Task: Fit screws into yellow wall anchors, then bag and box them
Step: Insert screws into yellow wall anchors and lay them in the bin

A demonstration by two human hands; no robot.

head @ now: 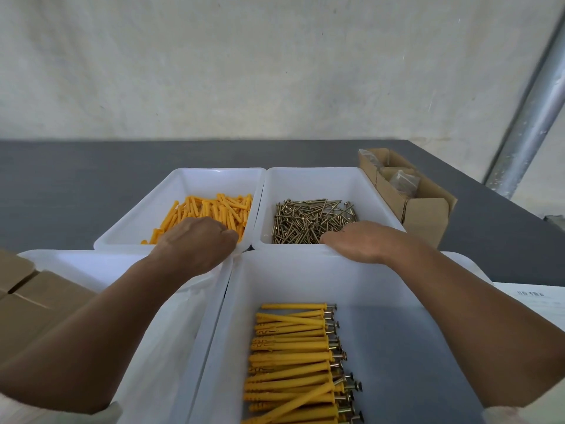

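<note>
A pile of fitted anchors [290,359] lies in the near tray [397,341]. Just behind it, the left hand [198,241] dips among loose anchors [214,206] and the right hand [362,243] among screws [308,218]. I cannot tell whether either grips anything. Bagging and boxing seem mostly ahead.

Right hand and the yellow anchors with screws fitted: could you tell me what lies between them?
Only the white plastic bin's bare inner wall separates the right hand from the fitted yellow anchors, head view.
</note>
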